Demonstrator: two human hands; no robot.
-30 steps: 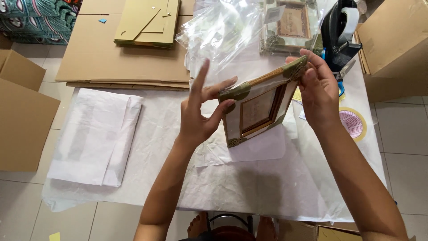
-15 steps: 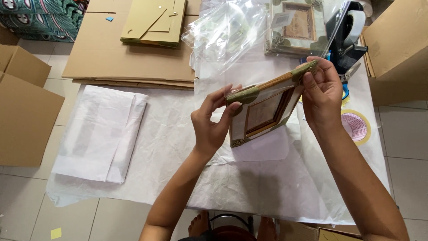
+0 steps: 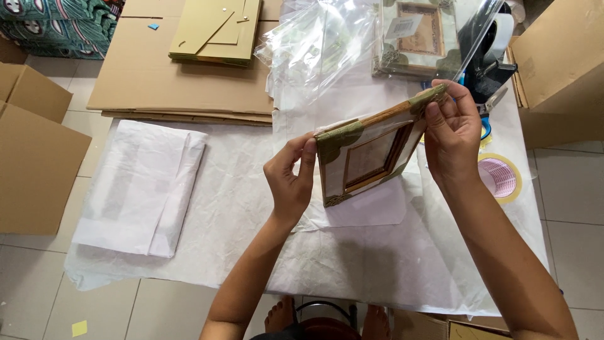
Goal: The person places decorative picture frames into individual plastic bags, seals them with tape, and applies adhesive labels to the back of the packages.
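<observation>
Above the white wrapping paper point(image 3: 239, 208), a tilted wooden picture frame point(image 3: 371, 157) is held in the air: the left hand point(image 3: 290, 179) pinches its left edge, the right hand point(image 3: 454, 135) clasps its upper corner, below a clear plastic bag point(image 3: 321, 50).

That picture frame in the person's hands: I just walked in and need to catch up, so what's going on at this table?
A person holds a small wooden picture frame with green corner pieces up off the table, tilted. The left hand grips its left edge and the right hand pinches its upper right corner. Below lies crumpled white wrapping paper, with a folded stack of white paper to the left. Clear plastic bags, another framed piece, flat cardboard sheets and a roll of tape sit around.
</observation>
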